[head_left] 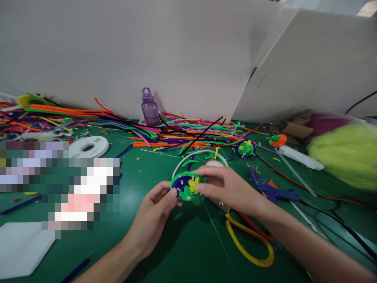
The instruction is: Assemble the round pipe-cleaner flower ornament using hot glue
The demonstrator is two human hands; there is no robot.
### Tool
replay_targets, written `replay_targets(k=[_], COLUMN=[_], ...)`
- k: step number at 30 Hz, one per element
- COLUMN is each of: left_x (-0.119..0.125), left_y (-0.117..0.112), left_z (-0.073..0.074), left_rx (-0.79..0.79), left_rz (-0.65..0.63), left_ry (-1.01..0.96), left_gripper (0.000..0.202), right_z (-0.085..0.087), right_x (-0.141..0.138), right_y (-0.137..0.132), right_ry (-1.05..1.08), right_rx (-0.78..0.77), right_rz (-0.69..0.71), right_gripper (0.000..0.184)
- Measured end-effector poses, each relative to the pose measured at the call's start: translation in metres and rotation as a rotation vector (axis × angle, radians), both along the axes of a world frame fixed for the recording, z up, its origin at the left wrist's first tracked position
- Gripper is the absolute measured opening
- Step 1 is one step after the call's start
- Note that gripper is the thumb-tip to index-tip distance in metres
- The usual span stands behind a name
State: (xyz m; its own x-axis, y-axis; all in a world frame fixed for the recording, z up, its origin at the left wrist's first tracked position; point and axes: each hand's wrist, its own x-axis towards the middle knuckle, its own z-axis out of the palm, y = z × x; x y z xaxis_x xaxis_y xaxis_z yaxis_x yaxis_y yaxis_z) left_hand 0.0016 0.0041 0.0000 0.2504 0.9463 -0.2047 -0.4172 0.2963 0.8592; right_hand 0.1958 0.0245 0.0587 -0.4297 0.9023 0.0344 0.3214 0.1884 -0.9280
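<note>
A small round pipe-cleaner ornament [186, 185], dark blue inside with a green rim and a yellow flower, is held just above the green table [182, 243]. My left hand [154, 214] pinches its left edge from below. My right hand [228, 188] grips its right side, with the fingertips pressed on the yellow flower. Both hands are closed on it.
Behind the hands lie a white ring [200, 157], several loose pipe cleaners [118, 129], a purple bottle [149, 107] and a similar finished ornament [246, 148]. To the right are a blue glue gun [269, 188], yellow-handled scissors [250, 243] and a yellow-green bundle [344, 157]. A tape roll [88, 147] lies on the left.
</note>
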Motion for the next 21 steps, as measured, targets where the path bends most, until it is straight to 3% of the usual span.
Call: replay_targets(k=[5, 15, 21], left_x=[0.0003, 0.0002, -0.0001], left_y=[-0.0003, 0.0001, -0.0003], left_z=[0.0005, -0.0013, -0.0023], left_rx=[-0.008, 0.002, 0.007], left_rz=[0.013, 0.015, 0.004], left_ry=[0.006, 0.008, 0.019], left_gripper=[0.009, 0.009, 0.008], right_z=[-0.0004, 0.0007, -0.0009], right_x=[0.0014, -0.0012, 0.0008], right_y=[0.0010, 0.0004, 0.0004], right_ry=[0.055, -0.028, 0.008], right_rx=[-0.094, 0.021, -0.046], right_rz=[-0.003, 0.001, -0.019], right_gripper=[0.026, 0.021, 0.023])
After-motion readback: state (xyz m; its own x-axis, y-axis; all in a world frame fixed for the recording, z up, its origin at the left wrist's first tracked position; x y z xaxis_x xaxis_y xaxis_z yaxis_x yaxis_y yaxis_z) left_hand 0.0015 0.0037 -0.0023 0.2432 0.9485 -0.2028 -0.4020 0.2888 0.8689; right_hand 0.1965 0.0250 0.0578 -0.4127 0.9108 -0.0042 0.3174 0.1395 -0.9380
